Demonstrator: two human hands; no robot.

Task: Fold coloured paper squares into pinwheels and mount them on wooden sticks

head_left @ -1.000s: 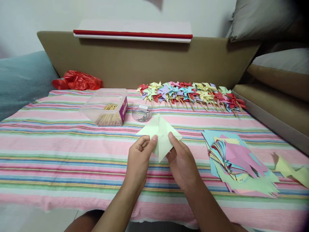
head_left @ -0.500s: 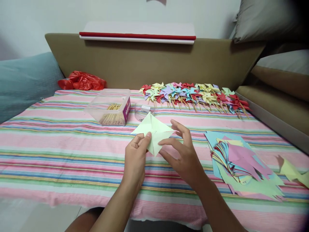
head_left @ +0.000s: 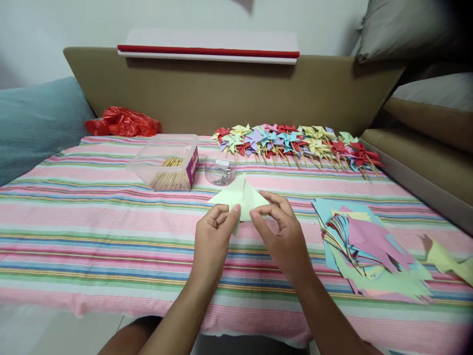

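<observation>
A pale green sheet of paper (head_left: 239,192) is up over the striped cloth (head_left: 92,241), in from its near edge. The left hand (head_left: 214,230) pinches it under the thumb; the right hand (head_left: 283,229) has its folded near side between thumb and finger. Beyond it, a round clear dish (head_left: 210,175) of metal bits (too small for me to make out) sits beside a tub of sticks (head_left: 148,172). Pinwheels (head_left: 286,140) lie toward the far right corner, cut papers (head_left: 377,239) toward the right edge.

Bare hands (head_left: 211,241) and forearms (head_left: 181,313), dark cloth (head_left: 150,322) at one leg (head_left: 123,341)
</observation>
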